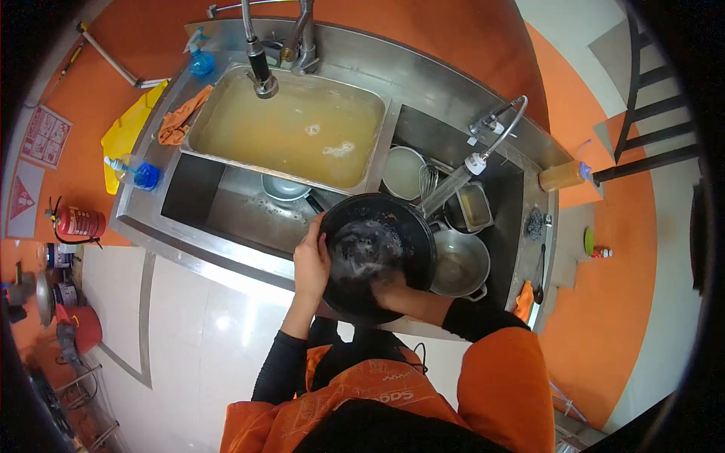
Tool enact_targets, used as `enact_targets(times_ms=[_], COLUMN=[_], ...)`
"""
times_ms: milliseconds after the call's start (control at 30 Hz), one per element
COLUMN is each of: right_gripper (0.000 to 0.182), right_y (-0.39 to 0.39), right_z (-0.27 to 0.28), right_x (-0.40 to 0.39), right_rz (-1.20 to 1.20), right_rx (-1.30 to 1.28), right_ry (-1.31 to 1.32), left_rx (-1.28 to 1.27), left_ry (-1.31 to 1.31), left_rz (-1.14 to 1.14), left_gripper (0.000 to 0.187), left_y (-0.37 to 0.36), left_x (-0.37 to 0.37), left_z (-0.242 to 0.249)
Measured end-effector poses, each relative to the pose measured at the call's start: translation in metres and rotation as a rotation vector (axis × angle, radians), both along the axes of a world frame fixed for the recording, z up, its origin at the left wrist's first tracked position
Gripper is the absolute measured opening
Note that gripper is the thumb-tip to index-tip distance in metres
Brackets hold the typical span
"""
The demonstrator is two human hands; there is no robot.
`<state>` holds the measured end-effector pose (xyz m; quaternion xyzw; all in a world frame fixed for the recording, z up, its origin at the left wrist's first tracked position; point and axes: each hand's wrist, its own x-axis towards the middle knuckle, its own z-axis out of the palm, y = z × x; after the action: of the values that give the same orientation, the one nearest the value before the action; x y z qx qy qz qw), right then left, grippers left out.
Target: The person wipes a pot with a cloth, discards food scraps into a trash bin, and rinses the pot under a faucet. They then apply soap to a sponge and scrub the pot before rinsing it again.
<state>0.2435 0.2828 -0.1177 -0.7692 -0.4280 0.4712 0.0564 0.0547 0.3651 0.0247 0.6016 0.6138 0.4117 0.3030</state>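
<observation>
A large round black pan (414, 232) is tilted toward me over the front edge of the sink, with whitish suds or wet streaks inside it. My left hand (311, 260) grips its left rim, thumb toward the inside. My right hand (391, 291) reaches down into the pan near its lower right. Motion smears those fingers, so whether they hold anything is hidden. Just right of the pan sits a metal pot (472, 260) in the right basin. Running water (445, 192) comes from a tap spout (476, 162) beside the pan.
A big steel tray (226, 155) of cloudy yellowish water spans the left basin (238, 215). Under its edge lies a metal pan (283, 188). The right basin holds a whisk (428, 181), a pale-filled pot (402, 170) and a rectangular container (476, 208). A spray hose (260, 72) hangs above the tray.
</observation>
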Motion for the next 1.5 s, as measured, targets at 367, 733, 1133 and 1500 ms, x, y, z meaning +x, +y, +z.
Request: enact_targets(times_ms=[367,733,1133,1500], right_gripper=[0.024,0.045,0.030,0.033], right_y=[0.128,0.020,0.023,0.068], right_z=[0.064,0.105,0.098,0.075], right_x=[-0.003,-0.010,-0.029,-0.023], right_rz=[1.592,0.986,0.798,0.939], right_rx=[0.813,-0.052,-0.047,0.530], right_ry=[-1.004,0.231,-0.130,-0.249], left_rx=[-0.073,-0.047,-0.045,-0.018], left_ry=[-0.013,-0.122,-0.079,0.053], left_rz=[-0.069,-0.010,0.009,0.017], left_gripper=[0.052,0.059,0.059,0.062], left_y=[-0.004,-0.006,-0.007,-0.010], left_x=[0.000,0.006,0.006,0.005], left_z=[0.001,-0.005,-0.007,-0.005])
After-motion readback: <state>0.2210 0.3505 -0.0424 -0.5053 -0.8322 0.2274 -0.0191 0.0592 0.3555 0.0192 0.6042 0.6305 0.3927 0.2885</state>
